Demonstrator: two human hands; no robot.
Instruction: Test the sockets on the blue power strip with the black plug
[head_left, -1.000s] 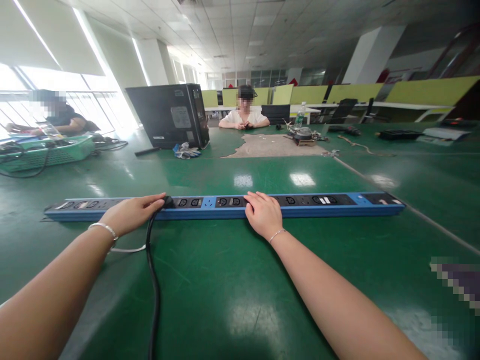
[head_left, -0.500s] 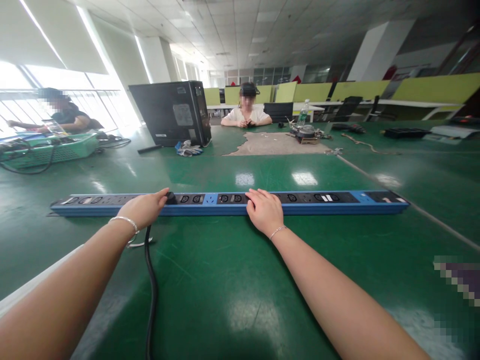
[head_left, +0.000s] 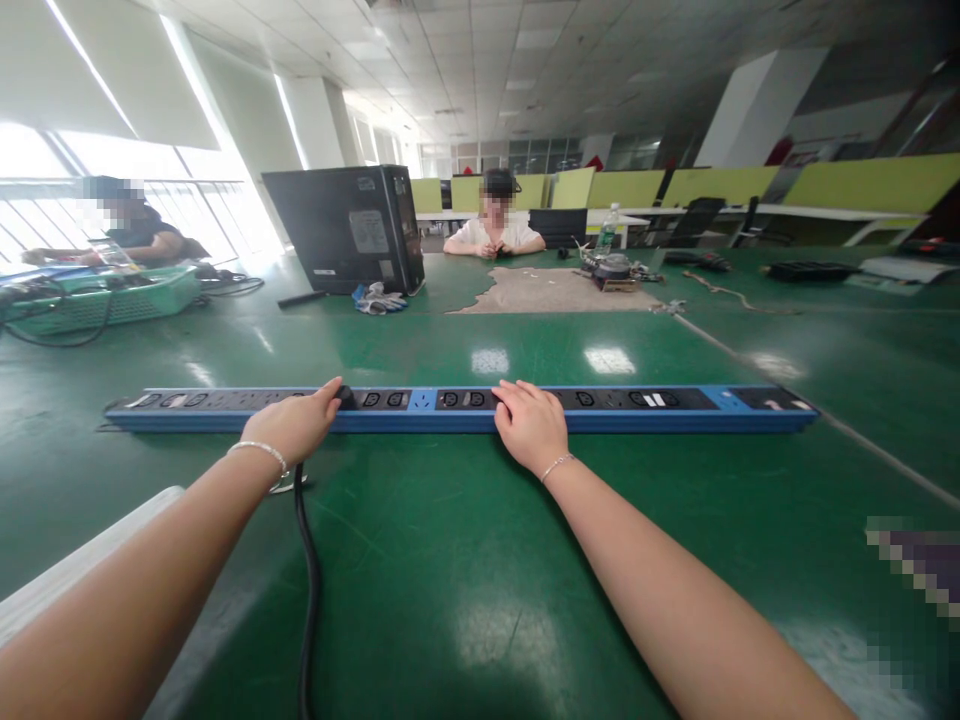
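A long blue and black power strip (head_left: 390, 422) lies across the green table, its sockets facing up. My left hand (head_left: 294, 425) is closed on a black plug (head_left: 346, 397) at the strip's left half. From under that hand a black cable (head_left: 309, 580) runs down towards the near edge of the view. My right hand (head_left: 531, 425) rests over the middle of the strip, its fingers wrapped over the top and hiding some sockets.
Beyond the strip stand a black computer case (head_left: 330, 230), gloves (head_left: 379, 298) and a bottle (head_left: 608, 228). A green basket (head_left: 112, 302) with cables is at the left. One person (head_left: 491, 235) sits opposite, another (head_left: 146, 235) at the far left.
My left hand has shifted very slightly to the right, and the cable's lower part has moved a little right. My right hand keeps its place on the strip.
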